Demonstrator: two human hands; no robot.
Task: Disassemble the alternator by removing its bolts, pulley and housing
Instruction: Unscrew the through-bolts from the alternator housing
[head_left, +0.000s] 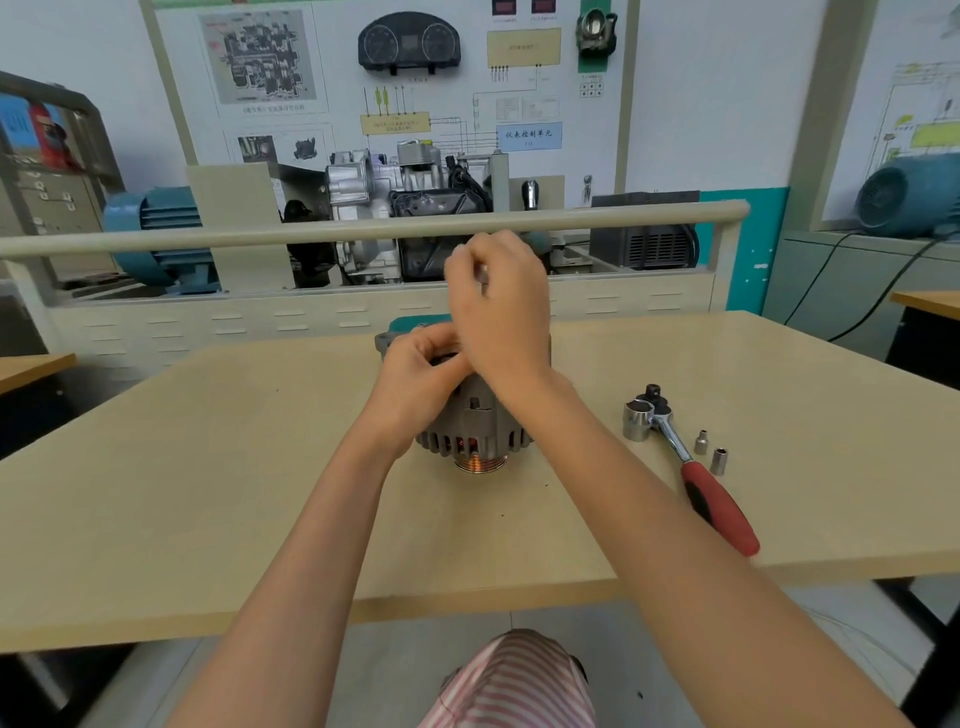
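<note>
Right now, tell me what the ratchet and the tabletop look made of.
Ratchet: bright chromed steel by its mirror shine; the red and black grip looks like rubber or plastic. Tabletop: pale matt wood-look board, probably laminate, since no clear grain shows.

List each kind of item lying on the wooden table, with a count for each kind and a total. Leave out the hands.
Alternator: 1
Ratchet wrench with red handle: 1
Large socket: 1
Small sockets: 2
Total: 5
</note>
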